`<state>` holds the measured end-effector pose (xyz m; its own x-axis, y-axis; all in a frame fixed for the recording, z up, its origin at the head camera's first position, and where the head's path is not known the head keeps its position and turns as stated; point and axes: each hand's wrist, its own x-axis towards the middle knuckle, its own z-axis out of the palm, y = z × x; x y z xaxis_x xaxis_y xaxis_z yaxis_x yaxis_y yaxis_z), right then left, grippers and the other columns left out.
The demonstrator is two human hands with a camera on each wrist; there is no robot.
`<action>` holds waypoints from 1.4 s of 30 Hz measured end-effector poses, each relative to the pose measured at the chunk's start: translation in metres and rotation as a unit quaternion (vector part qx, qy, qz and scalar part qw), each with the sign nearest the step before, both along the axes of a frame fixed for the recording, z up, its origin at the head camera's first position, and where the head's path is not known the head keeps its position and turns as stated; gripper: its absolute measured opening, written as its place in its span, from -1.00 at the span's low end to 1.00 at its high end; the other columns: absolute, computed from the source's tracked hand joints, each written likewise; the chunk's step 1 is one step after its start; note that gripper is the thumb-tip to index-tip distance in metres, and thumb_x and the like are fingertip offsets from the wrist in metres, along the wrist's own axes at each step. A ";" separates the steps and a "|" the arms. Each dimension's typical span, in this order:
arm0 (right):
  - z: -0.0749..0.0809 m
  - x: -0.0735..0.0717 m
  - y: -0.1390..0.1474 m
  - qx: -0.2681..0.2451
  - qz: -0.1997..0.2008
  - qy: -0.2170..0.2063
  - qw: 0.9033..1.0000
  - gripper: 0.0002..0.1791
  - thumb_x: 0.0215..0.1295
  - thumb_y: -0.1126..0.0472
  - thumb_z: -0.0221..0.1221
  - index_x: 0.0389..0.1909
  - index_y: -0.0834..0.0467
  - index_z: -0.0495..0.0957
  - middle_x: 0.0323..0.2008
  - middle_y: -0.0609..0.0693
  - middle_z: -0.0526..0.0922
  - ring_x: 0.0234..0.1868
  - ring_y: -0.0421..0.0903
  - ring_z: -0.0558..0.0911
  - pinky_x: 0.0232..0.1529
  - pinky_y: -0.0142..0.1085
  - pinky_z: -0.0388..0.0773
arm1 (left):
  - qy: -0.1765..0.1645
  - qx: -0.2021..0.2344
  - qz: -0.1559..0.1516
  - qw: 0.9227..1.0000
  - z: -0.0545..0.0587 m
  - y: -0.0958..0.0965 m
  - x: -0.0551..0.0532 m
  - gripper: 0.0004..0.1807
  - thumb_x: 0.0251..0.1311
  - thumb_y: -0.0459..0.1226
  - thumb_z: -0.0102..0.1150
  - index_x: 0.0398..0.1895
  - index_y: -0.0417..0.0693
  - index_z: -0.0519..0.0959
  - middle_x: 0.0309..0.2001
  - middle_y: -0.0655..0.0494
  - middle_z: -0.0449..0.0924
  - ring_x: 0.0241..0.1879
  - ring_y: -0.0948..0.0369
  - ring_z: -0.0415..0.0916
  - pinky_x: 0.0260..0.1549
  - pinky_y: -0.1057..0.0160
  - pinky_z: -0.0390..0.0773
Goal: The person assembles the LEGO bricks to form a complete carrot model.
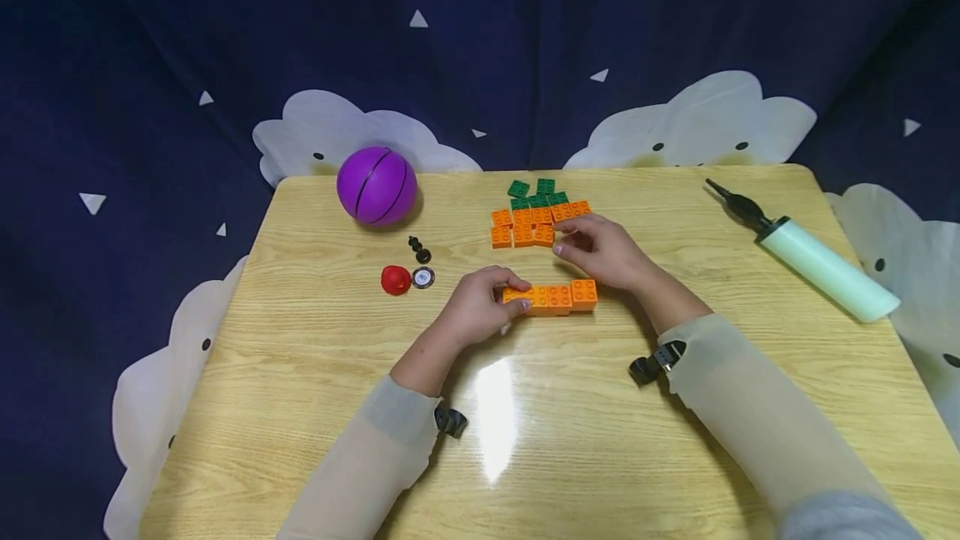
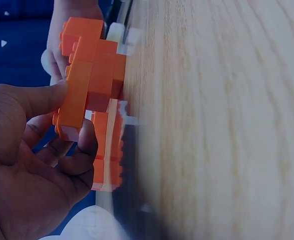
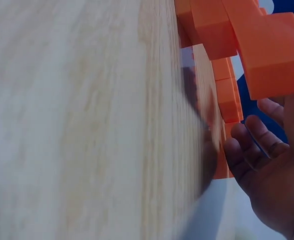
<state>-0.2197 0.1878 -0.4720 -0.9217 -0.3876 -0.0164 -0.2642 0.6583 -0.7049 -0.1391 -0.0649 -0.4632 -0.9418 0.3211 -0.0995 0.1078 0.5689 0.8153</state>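
My left hand (image 1: 480, 304) grips one end of a stepped orange toy-brick assembly (image 1: 558, 298), thumb on its near side. In the left wrist view the assembly (image 2: 102, 67) shows bricks stacked in offset layers, its lower edge close over the table. Behind it, loose orange bricks (image 1: 522, 227) lie in rows. Beside their right end is my right hand (image 1: 603, 250), thumb and fingers apart, fingertips right at the nearest brick. In the right wrist view the fingers of that hand (image 3: 272, 167) are loosely bent with nothing visible between them.
Several green bricks (image 1: 540, 194) lie behind the orange ones. To the left are a purple ball (image 1: 377, 186), a small black piece (image 1: 422, 252), a red cap-shaped piece (image 1: 395, 280) and a round chip (image 1: 423, 277). A hand pump (image 1: 821, 265) lies on the right of the wooden table (image 1: 570, 457).
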 end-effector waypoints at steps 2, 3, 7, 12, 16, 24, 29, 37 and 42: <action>-0.001 -0.003 -0.001 0.003 0.004 0.003 1.000 -0.50 0.45 -0.03 0.28 0.31 0.10 0.58 0.15 0.10 0.58 0.07 0.07 0.57 0.15 0.03 0.50 | -0.002 0.001 0.000 1.000 0.000 0.000 0.000 -0.80 0.28 -0.19 0.44 -0.06 0.13 0.75 -0.43 0.15 0.52 -0.55 0.19 0.43 -0.48 0.20 0.48; -0.002 -0.005 -0.002 0.005 0.005 0.004 1.000 -0.49 0.44 -0.03 0.30 0.30 0.10 0.59 0.14 0.10 0.58 0.07 0.08 0.55 0.15 0.03 0.49 | -0.002 0.002 0.001 1.000 0.000 0.000 0.000 -0.81 0.28 -0.19 0.44 -0.06 0.12 0.75 -0.42 0.15 0.52 -0.55 0.19 0.43 -0.48 0.20 0.48; -0.004 -0.011 -0.005 0.016 0.010 0.005 1.000 -0.47 0.38 0.00 0.34 0.31 0.08 0.59 0.15 0.07 0.53 0.07 0.06 0.53 0.14 -0.01 0.50 | -0.002 0.002 0.001 1.000 0.001 0.000 0.000 -0.81 0.28 -0.19 0.44 -0.07 0.13 0.75 -0.43 0.14 0.52 -0.55 0.20 0.42 -0.49 0.20 0.48; -0.007 -0.016 -0.009 0.034 0.017 0.002 0.999 -0.44 0.36 0.02 0.35 0.34 0.09 0.57 0.14 0.09 0.51 0.05 0.07 0.52 0.11 -0.01 0.52 | 0.001 0.005 0.001 1.000 0.000 0.000 0.000 -0.81 0.27 -0.19 0.44 -0.06 0.12 0.76 -0.44 0.14 0.51 -0.54 0.20 0.42 -0.49 0.20 0.47; -0.008 -0.016 -0.011 0.044 0.019 0.002 0.999 -0.44 0.35 0.04 0.37 0.33 0.09 0.58 0.17 0.13 0.49 0.08 0.10 0.52 0.15 0.03 0.51 | 0.000 0.005 0.002 1.000 0.000 0.000 0.001 -0.81 0.27 -0.19 0.45 -0.06 0.12 0.75 -0.46 0.12 0.50 -0.54 0.20 0.41 -0.49 0.21 0.46; -0.006 -0.015 -0.013 0.045 0.016 0.007 0.999 -0.56 0.32 0.11 0.40 0.19 0.10 0.64 0.21 0.13 0.54 0.18 0.14 0.52 0.28 0.06 0.43 | 0.005 0.003 -0.001 1.000 0.001 0.000 0.001 -0.81 0.27 -0.20 0.44 -0.07 0.10 0.75 -0.45 0.12 0.49 -0.51 0.20 0.40 -0.48 0.22 0.44; -0.005 -0.013 -0.013 0.045 0.010 -0.002 0.999 -0.67 0.31 0.14 0.41 0.04 0.11 0.64 0.12 0.09 0.63 0.12 0.10 0.55 0.25 0.01 0.45 | 0.006 0.005 -0.001 1.000 0.001 0.000 0.001 -0.81 0.27 -0.20 0.44 -0.06 0.09 0.75 -0.45 0.12 0.49 -0.53 0.20 0.40 -0.49 0.22 0.45; -0.004 -0.011 -0.010 0.041 0.013 -0.007 0.999 -0.68 0.30 0.14 0.42 0.03 0.09 0.63 0.00 0.05 0.66 -0.07 0.05 0.54 0.06 -0.06 0.49 | 0.002 0.000 0.000 1.000 0.002 0.000 0.000 -0.81 0.28 -0.20 0.44 -0.06 0.10 0.75 -0.47 0.11 0.49 -0.53 0.20 0.39 -0.48 0.21 0.44; -0.004 -0.008 -0.004 0.032 0.020 0.002 0.999 -0.69 0.30 0.15 0.42 0.01 0.07 0.64 0.04 0.05 0.66 -0.05 0.04 0.56 0.08 -0.06 0.50 | -0.003 -0.004 0.000 1.000 0.003 0.000 0.000 -0.81 0.28 -0.19 0.43 -0.06 0.12 0.75 -0.45 0.11 0.50 -0.52 0.20 0.39 -0.47 0.22 0.43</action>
<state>-0.2280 0.1837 -0.4756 -0.9059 -0.4217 -0.0392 -0.2930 0.6909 -0.6609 -0.1386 -0.0651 -0.4606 -0.9410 0.3207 -0.1081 0.1027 0.5748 0.8118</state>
